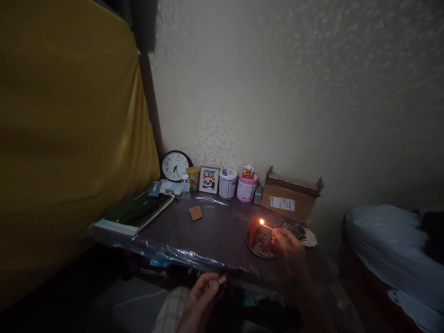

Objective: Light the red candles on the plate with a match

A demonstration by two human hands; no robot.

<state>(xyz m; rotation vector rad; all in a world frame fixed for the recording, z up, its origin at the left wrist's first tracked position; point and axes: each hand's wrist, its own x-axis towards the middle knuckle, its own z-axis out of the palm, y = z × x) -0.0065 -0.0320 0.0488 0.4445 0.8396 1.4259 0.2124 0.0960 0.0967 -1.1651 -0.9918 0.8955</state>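
Note:
My right hand [286,241] pinches a burning match [268,226], its bright flame just right of the top of a red candle [253,231]. The candle stands upright at the left side of a round metal plate [258,254]; I cannot make out what covers the plate's patterned-looking middle. Lower, in front of the table edge, my left hand [205,290] is closed on a small pale flat piece [222,280], whose kind I cannot tell. Beside the plate, partly behind my right hand, lies a spread of loose matches [308,237].
Along the wall stand a round clock [175,166], a picture frame [209,180], a white tin [228,183], a pink tin [246,188] and an open cardboard box [290,194]. A brown card [195,213] and green book [135,212] lie on the plastic-covered table [204,236].

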